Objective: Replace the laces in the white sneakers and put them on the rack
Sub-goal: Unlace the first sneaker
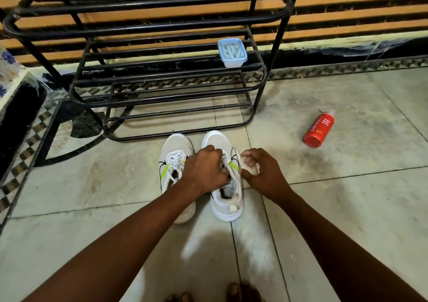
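Two white sneakers stand side by side on the tiled floor, toes toward the black metal rack point(148, 74). The left sneaker point(174, 160) is laced with a white lace and has a lime-green stripe. My left hand point(203, 168) lies curled over the tongue and eyelets of the right sneaker point(225, 199); what its fingers grip is hidden. My right hand point(258, 166) sits at that shoe's right side and holds a bunched white lace point(251, 168). On the rack's middle shelf stands a small light-blue tub point(232, 52) with pale pieces inside.
A red body-wash bottle point(319, 129) lies on the floor to the right of the rack. A black-and-white patterned ledge point(14, 107) runs along the left. My toes point(231, 293) show at the bottom edge. A slatted wall stands behind the rack.
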